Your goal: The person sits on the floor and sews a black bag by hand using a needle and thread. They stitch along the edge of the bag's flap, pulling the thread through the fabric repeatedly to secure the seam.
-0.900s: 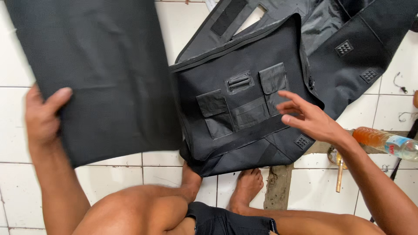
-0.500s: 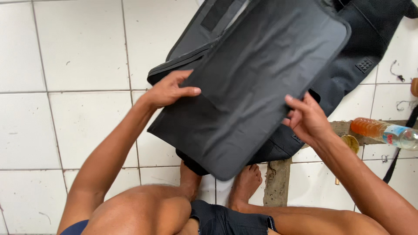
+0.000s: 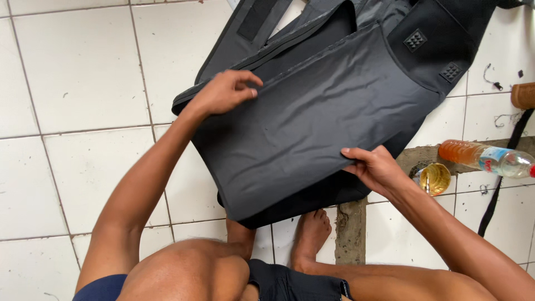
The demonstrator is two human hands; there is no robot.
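A clear plastic bottle (image 3: 486,159) lies on its side at the right of the tiled floor (image 3: 78,83), holding amber liquid. A label (image 3: 493,160) wraps its middle, pale blue and white with a touch of red.

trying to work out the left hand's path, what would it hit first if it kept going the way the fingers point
The left hand rests on the dark fabric panel, fingers pointing right along its upper edge. Going on, it would likely slide over the panel and meet the black bag flap first; depth is unclear.
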